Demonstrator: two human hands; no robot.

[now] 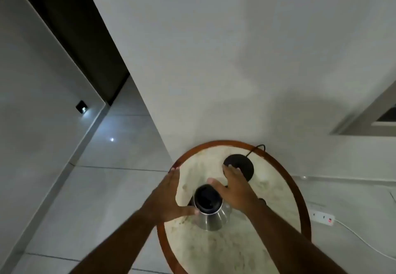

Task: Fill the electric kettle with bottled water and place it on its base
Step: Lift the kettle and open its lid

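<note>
A steel electric kettle (211,215) with a black lid stands upright on a round table (276,164). Its black round base (241,162) lies behind it on the tabletop, with a cord running off the far edge. My left hand (169,196) is spread open just left of the kettle, thumb near the lid's rim. My right hand (235,185) hovers with fingers apart over the kettle's right side, thumb by the lid and fingertips over the base's near edge. Neither hand visibly grips anything. No water bottle is in view.
The table has a pale marbled top and a brown wooden rim, standing against a white wall. A white power strip (322,215) with a cable lies on the tiled floor at the right. A dark doorway opens at the upper left.
</note>
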